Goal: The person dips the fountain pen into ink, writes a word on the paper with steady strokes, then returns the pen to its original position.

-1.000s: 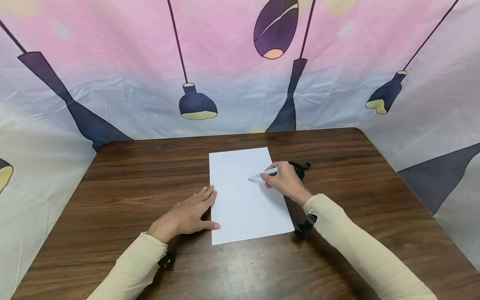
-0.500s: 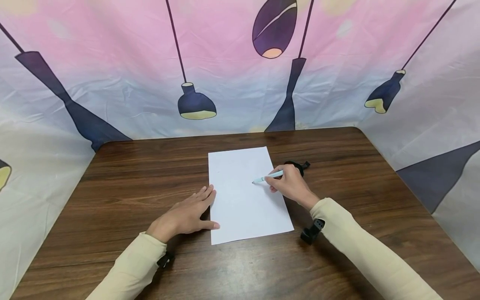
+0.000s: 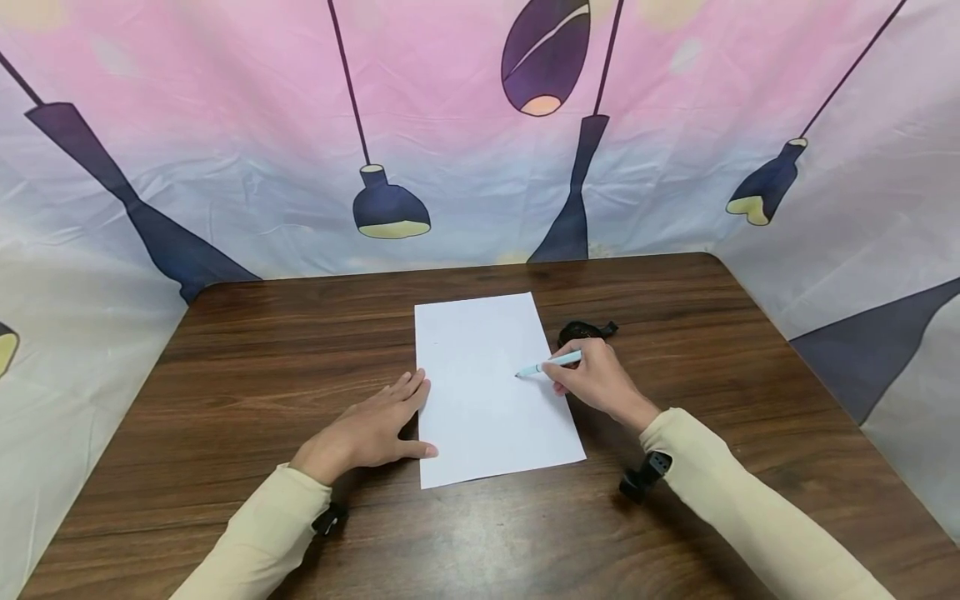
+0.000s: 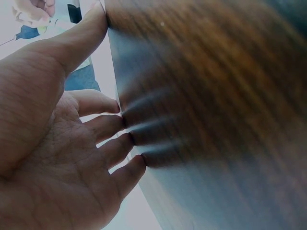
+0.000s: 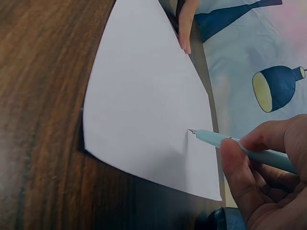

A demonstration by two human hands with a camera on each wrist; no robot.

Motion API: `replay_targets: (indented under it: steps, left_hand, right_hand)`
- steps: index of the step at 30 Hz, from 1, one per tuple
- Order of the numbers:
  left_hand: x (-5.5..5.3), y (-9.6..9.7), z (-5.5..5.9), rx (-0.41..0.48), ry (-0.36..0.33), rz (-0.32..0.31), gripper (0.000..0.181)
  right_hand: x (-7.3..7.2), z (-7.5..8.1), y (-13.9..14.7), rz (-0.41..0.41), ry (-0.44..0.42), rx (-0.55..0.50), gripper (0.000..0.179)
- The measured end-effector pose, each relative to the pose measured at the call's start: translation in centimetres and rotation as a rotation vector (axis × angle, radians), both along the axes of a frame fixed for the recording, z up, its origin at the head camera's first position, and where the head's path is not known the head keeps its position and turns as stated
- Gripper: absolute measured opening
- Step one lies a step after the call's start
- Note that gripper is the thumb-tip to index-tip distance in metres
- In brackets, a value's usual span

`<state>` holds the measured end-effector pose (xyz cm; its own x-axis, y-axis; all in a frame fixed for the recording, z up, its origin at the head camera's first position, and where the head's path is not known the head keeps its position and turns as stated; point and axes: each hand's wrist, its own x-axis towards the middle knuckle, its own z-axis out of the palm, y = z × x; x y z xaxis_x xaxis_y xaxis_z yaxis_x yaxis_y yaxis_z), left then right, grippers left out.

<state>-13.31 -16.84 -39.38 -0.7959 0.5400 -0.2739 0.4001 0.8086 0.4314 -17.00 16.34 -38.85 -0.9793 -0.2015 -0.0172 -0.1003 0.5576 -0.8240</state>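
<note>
A white sheet of paper lies on the brown wooden table. My right hand pinches a light blue pen over the right half of the sheet. In the right wrist view the pen's tip points down at the paper, at or very near its surface; I cannot tell whether it touches. My left hand lies flat at the sheet's left edge, fingers spread, with fingertips and thumb on the paper's border. Seen from the left wrist, the left fingers are straight against the table.
Behind my right hand, just off the sheet's right edge, sits a small black object with a strap-like end, partly hidden. A printed cloth with lamp shapes hangs behind the table. A black band with a device is on the right wrist.
My right hand has moved right and toward me with the pen, uncovering more of the black object. The left hand and the paper have stayed put.
</note>
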Motion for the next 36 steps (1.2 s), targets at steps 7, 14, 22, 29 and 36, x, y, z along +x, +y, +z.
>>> replay_targets:
  steps: [7,14,22,29,36]
  left_hand:
    - [0.0,0.0,0.0,0.001,-0.004,0.002,0.096]
    - [0.0,0.1,0.1,-0.004,0.005,0.0,0.096]
    - [0.0,0.1,0.1,0.004,0.001,0.007,0.096]
    - [0.0,0.0,0.1,0.008,0.012,-0.002,0.096]
    - [0.0,0.1,0.0,0.005,0.013,0.002,0.096]
  right_hand:
    - [0.7,-0.2,1.0,-0.006,0.015,0.001,0.019]
    - [1.3,-0.3,2.1,-0.019,-0.012,-0.001,0.016]
    - [2.0,-0.4,3.0,-0.032,-0.026,-0.015,0.014]
    - [2.3,-0.4,3.7,-0.04,-0.036,-0.004,0.013]
    - [2.6,-0.3,4.3,-0.033,-0.039,-0.015,0.013]
